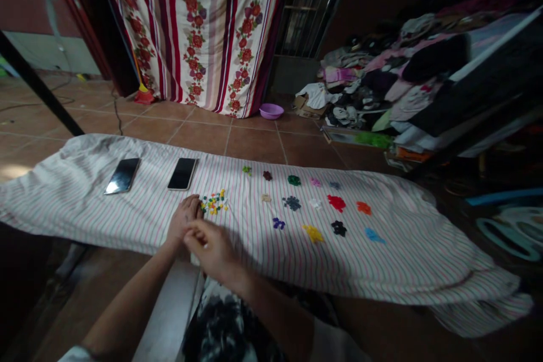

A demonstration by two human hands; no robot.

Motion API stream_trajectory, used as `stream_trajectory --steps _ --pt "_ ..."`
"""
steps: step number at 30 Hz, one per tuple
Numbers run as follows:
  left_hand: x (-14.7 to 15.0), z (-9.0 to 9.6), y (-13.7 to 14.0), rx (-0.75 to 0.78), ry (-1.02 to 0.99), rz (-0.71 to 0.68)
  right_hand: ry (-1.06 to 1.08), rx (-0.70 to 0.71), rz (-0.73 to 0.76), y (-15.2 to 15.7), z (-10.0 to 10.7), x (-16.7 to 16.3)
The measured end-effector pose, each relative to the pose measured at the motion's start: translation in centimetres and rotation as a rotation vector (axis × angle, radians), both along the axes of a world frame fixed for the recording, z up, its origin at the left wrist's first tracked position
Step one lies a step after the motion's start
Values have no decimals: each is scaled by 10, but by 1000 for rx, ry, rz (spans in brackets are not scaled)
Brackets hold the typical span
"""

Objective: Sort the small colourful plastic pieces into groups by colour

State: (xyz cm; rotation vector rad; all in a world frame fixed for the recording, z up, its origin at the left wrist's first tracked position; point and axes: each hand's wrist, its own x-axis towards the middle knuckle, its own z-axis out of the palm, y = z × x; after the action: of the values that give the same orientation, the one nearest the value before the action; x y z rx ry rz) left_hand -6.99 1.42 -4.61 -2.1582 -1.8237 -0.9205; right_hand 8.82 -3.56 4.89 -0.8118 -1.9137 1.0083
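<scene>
In the head view, busy at the mixed pile (215, 202) of small coloured pieces on the striped cloth (254, 249), straight ahead and a little to the left of the sorted clusters. Seems to be at the step of picking through loose pieces by hand. Probably calls next for a light fingertip pinch on single pieces, without brushing close neighbours, and for room between two hands now overlapping.

As for grip: with the left hand (184, 216), palm down, fingers held close together, tips at the pile's left edge; hard to say whether touching or just beside it, and impossible to tell whether pinching a piece. With the right hand (211, 246), over or against the left wrist, fingers curled inward and drawn together rather than spread; impossible to tell whether holding anything within the curl.

To the right, set out by colour and apart from one another: among others, a purple cluster (279, 223), a dark grey cluster (292, 202), a yellow cluster (313, 232), a red cluster (336, 202) and a black cluster (339, 228). Beyond the left hand, flat on the cloth, two phones (182, 173).
</scene>
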Motion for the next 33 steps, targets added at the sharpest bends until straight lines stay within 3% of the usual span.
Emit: stream_trajectory --steps 4,6,11,18,23,28,33 --pt "1 1 0 -1 -11 -13 -164 24 -42 61 -19 5" --pt "3 3 0 9 -21 9 -406 98 -113 85 -28 7" --pt "6 7 0 -8 -35 16 -631 188 -123 106 -47 5" --pt "6 9 -1 2 -45 21 -585 232 -144 99 -68 3" --pt "6 11 -2 -14 -45 12 -385 207 -211 97 -79 9" --pt "7 15 -4 -37 -30 -23 -158 178 -376 100 -79 14" --pt "8 15 -3 -50 26 -1 -228 220 -396 101 -76 11"
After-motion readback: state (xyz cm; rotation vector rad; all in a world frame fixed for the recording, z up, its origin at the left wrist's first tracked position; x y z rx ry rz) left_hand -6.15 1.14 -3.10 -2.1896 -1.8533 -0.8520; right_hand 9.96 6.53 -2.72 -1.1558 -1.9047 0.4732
